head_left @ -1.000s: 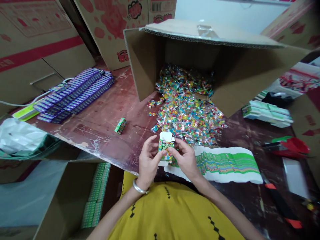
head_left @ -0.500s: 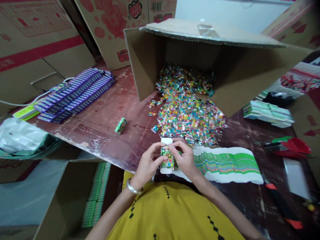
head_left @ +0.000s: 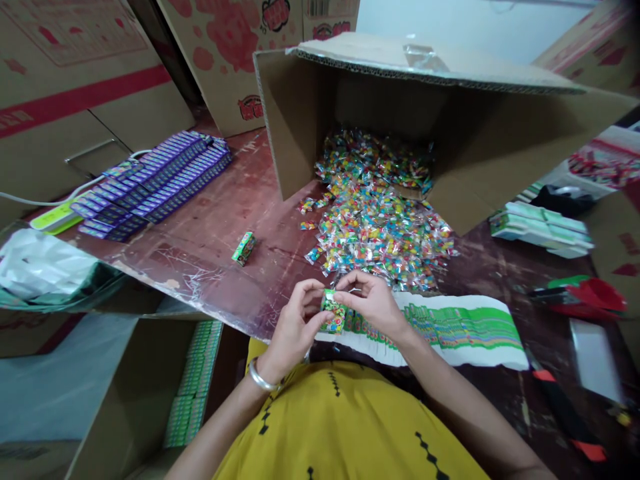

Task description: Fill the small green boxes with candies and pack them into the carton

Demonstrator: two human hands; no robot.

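Between my hands is a small green printed candy box (head_left: 333,316), held upright over the near edge of the table. My left hand (head_left: 298,321) grips its left side, thumb across the front. The fingers and thumb of my right hand (head_left: 373,305) pinch at its top edge, where a bit of white flap shows. Just right of the box, a fanned row of flat green cartons (head_left: 450,325) lies on white paper, partly under my right hand. Beyond my hands spreads a pile of small clear candy packets (head_left: 383,233). Another green box (head_left: 243,248) lies alone to the left.
A big cardboard box (head_left: 450,77) on its side spills the packets. Purple boxes (head_left: 155,183) stand in rows at left. Below the table edge, an open carton (head_left: 117,393) holds green boxes. At right are bundled cartons (head_left: 543,227), a red scoop-like thing (head_left: 597,297) and a black-orange tool (head_left: 565,410).
The white flaps that stuck out at the box's top and bottom are folded in, with only a bit of white at the top. My right fingers have shifted onto the top edge.
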